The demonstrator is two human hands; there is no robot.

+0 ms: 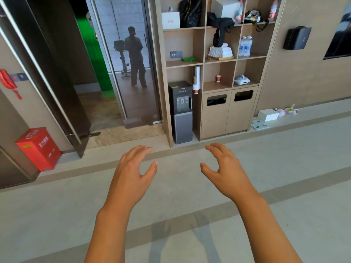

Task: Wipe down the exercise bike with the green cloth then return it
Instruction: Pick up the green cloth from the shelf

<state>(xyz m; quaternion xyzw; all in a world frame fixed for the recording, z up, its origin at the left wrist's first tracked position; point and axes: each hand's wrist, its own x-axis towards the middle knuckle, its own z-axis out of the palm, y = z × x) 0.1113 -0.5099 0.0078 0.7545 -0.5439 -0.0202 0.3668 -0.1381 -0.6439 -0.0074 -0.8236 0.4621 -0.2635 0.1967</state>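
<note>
Pale grey floor (190, 215) with darker bands. Wooden shelving unit (204, 61) against beige wall (296, 76); water dispenser (181, 112) beside it. Glass door (133, 63) left; red box (39, 148) on floor

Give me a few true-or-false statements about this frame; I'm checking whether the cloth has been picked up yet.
1. Both hands are empty. True: the left hand and right hand hold nothing, fingers relaxed.
2. The green cloth lies on the floor. False: it lies on a shelf, beside a wall socket.
3. A red paper cup stands in the compartment below the stack of white towels. True.
4. The water dispenser stands right of the bin cabinet. False: it stands left of it.
5. The exercise bike shows in the glass door. True.
</note>
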